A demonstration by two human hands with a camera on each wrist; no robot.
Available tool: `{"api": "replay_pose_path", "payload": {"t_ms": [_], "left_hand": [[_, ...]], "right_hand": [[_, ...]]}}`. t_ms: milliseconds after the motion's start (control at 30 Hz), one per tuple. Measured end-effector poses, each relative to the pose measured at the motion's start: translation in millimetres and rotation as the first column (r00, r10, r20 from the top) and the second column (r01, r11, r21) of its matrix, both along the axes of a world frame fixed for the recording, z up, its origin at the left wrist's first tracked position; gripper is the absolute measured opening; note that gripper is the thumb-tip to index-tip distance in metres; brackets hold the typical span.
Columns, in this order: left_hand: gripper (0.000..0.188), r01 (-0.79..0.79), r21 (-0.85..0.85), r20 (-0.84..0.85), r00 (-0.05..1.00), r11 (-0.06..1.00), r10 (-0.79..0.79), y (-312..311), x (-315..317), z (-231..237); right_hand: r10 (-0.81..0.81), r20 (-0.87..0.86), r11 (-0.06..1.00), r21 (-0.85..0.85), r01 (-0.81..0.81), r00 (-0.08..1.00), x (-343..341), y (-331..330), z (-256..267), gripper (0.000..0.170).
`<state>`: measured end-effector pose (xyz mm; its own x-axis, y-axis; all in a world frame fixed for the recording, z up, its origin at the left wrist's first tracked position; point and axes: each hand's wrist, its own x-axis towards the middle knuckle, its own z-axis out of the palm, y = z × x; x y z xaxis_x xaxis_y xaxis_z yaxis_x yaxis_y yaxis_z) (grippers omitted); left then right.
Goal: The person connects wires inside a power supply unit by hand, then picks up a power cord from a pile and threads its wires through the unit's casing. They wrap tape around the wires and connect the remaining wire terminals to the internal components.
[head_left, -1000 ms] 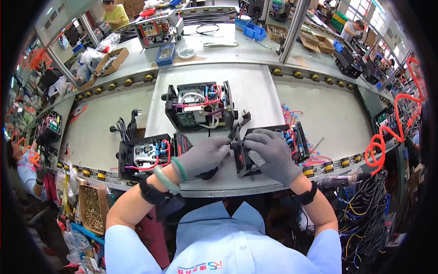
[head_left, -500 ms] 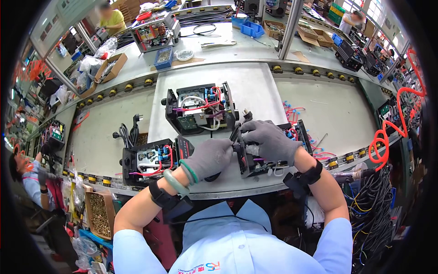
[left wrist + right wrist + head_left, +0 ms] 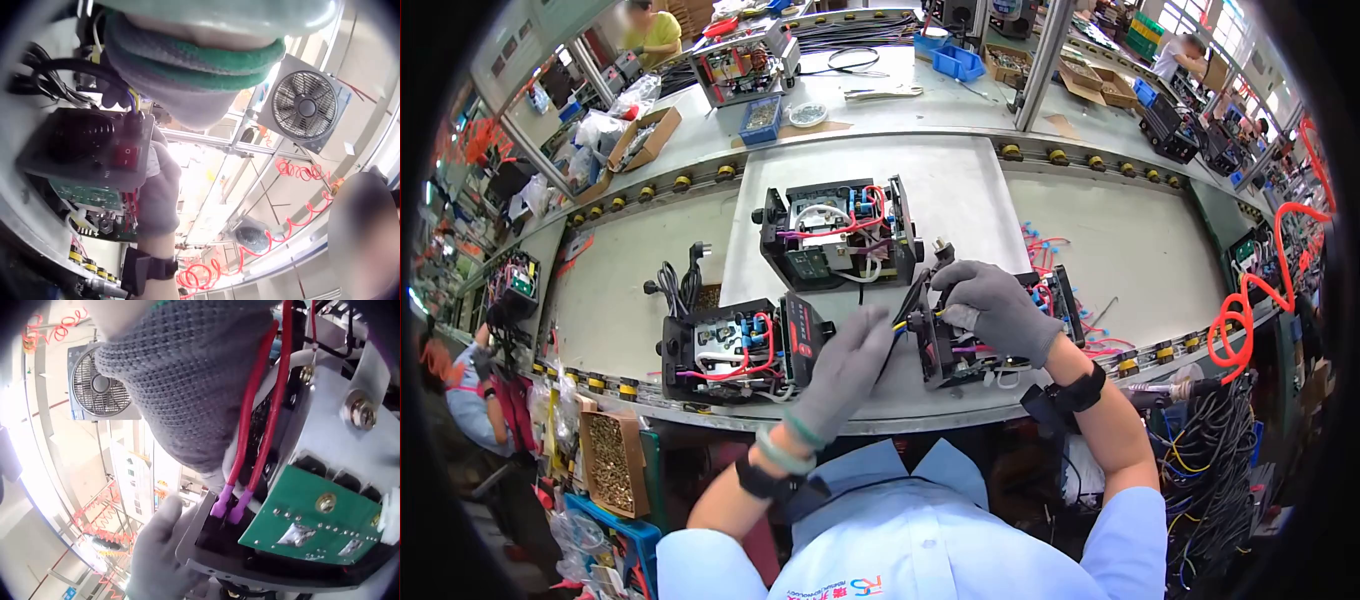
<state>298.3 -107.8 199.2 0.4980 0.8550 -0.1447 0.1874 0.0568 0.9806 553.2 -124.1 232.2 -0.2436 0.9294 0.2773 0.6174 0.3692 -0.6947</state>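
A welder-like unit with an open top stands at the right, its black end panel (image 3: 87, 147) bearing a red switch (image 3: 127, 155) and a round vent. A black power cord (image 3: 913, 293) meets this panel, its yellow and blue wires (image 3: 134, 100) showing at the grommet. My gloved right hand (image 3: 1003, 312) reaches over the panel from inside, fingertips pinching by the yellow wire, partly hidden. The gloved left hand (image 3: 850, 365), blurred, lies outside the panel beside the cord with fingers fairly straight. Red leads and a green circuit board (image 3: 312, 515) sit inside the unit.
A second open unit (image 3: 725, 345) stands left of my left hand, a third (image 3: 835, 235) behind on the metal plate (image 3: 960, 190). A coiled cord with plug (image 3: 685, 285) lies at left. Roller tracks edge the bench. An orange air hose (image 3: 1230, 330) hangs at right.
My left hand has come off the grommet and swung back toward me, its fingers straightening, so yellow and blue wires now show. My right hand stays at the panel.
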Motion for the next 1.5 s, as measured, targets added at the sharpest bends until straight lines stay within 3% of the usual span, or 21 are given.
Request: {"api": "replay_pose_path", "payload": {"t_ms": [100,133,200,233,300,367,433,467,567,700,867,967,1033,1067,1133,1200,1233,1300,1367,1433,1500], "left_hand": [[0.03,-0.082,0.162,0.099,0.993,0.983,0.066,-15,-6,-25],[0.029,-0.083,0.373,0.015,0.996,0.924,0.083,-8,-4,-26],[0.021,0.047,0.778,-0.227,0.951,0.627,0.21,7,6,-3],[0.021,0.046,0.775,-0.223,0.953,0.63,0.206,11,11,13],[0.017,0.354,0.778,-0.464,0.88,0.52,0.096,17,19,31],[0.017,0.337,0.77,-0.456,0.884,0.542,0.098,24,20,25],[0.018,0.417,0.549,-0.539,0.839,0.724,-0.075,32,7,29],[0.019,0.404,0.713,-0.474,0.88,0.573,-0.03,31,0,17],[0.019,0.506,0.615,-0.681,0.727,0.604,0.085,27,0,28],[0.01,0.672,0.596,-0.788,0.596,0.439,0.158,35,12,32],[0.008,0.754,0.491,-0.861,0.497,0.435,0.111,50,17,54],[0.015,0.802,0.436,-0.858,0.508,0.409,-0.081,65,4,60],[0.028,0.539,0.198,-0.434,0.797,0.819,-0.42,72,0,57],[0.02,0.469,0.051,-0.425,0.809,0.882,-0.406,73,2,58],[0.019,0.551,0.252,-0.54,0.762,0.795,-0.358,69,5,60],[0.027,0.659,0.59,-0.662,0.726,0.467,-0.189,65,4,51],[0.027,0.661,0.585,-0.664,0.723,0.471,-0.19,60,11,52],[0.022,0.762,0.425,-0.861,0.507,0.489,-0.042,48,28,58],[0.018,0.752,0.465,-0.826,0.559,0.468,-0.077,53,27,50],[0.016,0.546,0.446,-0.508,0.807,0.709,-0.301,63,19,33],[0.015,0.483,0.281,-0.378,0.85,0.829,-0.367,66,5,31]], "right_hand": [[-0.023,-0.03,1.0,-0.02,0.023,0.999,-4,-1,-3,0.012],[-0.034,0.022,0.999,0.026,0.033,0.999,-5,-2,-3,0.012],[-0.097,0.234,0.992,0.096,0.076,0.967,-3,-4,3,0.01],[-0.099,0.239,0.993,0.092,0.079,0.966,-1,-12,12,0.01],[-0.246,0.475,0.959,0.245,0.142,0.845,6,-30,30,0.008],[-0.287,0.432,0.953,0.22,0.209,0.855,12,-40,19,0.011],[-0.344,0.35,0.937,0.186,0.295,0.871,14,-46,11,0.015],[-0.361,0.318,0.928,0.215,0.304,0.876,13,-45,4,0.015],[-0.417,0.162,0.903,0.185,0.388,0.894,14,-43,-3,0.018],[-0.413,0.081,0.895,0.222,0.387,0.907,17,-44,-10,0.016],[-0.396,0.038,0.901,0.21,0.38,0.917,19,-44,-10,0.016],[-0.355,0.092,0.921,0.205,0.331,0.93,22,-46,-2,0.014],[-0.34,0.126,0.926,0.217,0.308,0.932,20,-45,-4,0.012],[-0.375,0.059,0.897,0.277,0.346,0.925,16,-42,-11,0.014],[-0.409,-0.016,0.858,0.333,0.39,0.913,14,-40,-19,0.016],[-0.437,-0.038,0.787,0.467,0.403,0.899,11,-39,-25,0.015],[-0.435,-0.04,0.79,0.463,0.403,0.9,11,-37,-28,0.015],[-0.413,-0.266,0.816,0.317,0.484,0.871,13,-37,-33,0.014],[-0.381,-0.356,0.837,0.26,0.482,0.853,12,-41,-31,0.012],[-0.33,-0.531,0.876,0.135,0.463,0.78,12,-43,-27,0.009],[-0.328,-0.582,0.9,0.046,0.433,0.744,14,-48,-22,0.008]]}}
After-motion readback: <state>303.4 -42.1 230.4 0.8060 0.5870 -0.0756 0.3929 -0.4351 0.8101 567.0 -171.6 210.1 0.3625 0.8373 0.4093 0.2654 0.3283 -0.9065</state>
